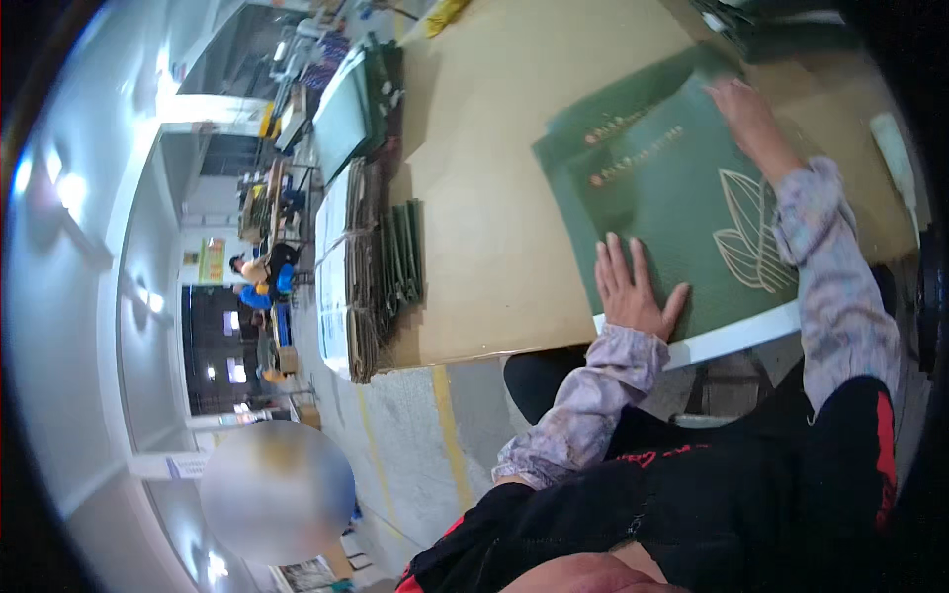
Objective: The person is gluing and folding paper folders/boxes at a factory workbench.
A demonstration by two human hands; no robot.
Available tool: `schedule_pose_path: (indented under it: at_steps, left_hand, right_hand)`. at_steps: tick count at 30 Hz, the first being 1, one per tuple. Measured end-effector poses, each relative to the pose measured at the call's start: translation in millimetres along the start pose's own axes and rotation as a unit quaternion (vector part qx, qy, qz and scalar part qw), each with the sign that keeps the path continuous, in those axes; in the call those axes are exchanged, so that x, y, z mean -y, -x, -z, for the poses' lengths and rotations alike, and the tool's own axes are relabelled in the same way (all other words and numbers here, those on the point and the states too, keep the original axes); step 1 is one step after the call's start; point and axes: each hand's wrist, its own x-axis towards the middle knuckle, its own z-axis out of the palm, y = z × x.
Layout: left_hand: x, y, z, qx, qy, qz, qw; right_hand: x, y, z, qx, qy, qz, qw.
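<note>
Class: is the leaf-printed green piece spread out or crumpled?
Spread out: the green piece lies broad under the left hand, leaf print showing; hidden folds, cannot tell.

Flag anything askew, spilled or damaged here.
Mildly askew: the top green sheet sits offset from the lower green sheet; the left hand is on it, so possibly just mid-handling. The far-left green stack has uneven edges. No spill or damage visible.

I catalogue over my remote feed: top sheet (662,212), deep green, cream leaf outline (743,259), small red dot (596,180), pale lettering (647,154); counter (474,148), plain tan; the wearer's sleeves (603,381), mottled lilac-grey; jacket (712,494), black, red-striped; tied bundle (334,272), white face, brown edges; folded stack (403,257), dark green; floor (405,425), grey, yellow lines (450,435); crumpled item (445,16), bright yellow
</note>
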Motion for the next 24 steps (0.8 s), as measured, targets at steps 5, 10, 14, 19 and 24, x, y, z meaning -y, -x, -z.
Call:
schedule_pose_path:
  at_steps: [5, 10, 14, 19, 24]
  left_hand:
    - [-6, 0, -22, -0.01, -0.025, -0.018, 0.999]
    - [8, 3, -8, -0.022, -0.042, -0.012, 0.999]
    - [-2, 7, 6, -0.032, -0.029, -0.007, 0.999]
    - [5, 19, -14, -0.023, -0.02, 0.01, 0.999]
    - [5, 13, -10, -0.035, 0.038, 0.015, 0.999]
  right_hand:
    - [-18, 19, 4, 0.049, 0.015, -0.064, 0.997]
    - [13, 6, 1, 0.109, 0.136, 0.026, 0.984]
    - [56, -14, 45, 0.143, 0.023, -0.136, 0.98]
    - [25, 8, -3, 0.038, 0.096, -0.085, 0.991]
    - [17, 0, 3, 0.065, 0.12, -0.034, 0.99]
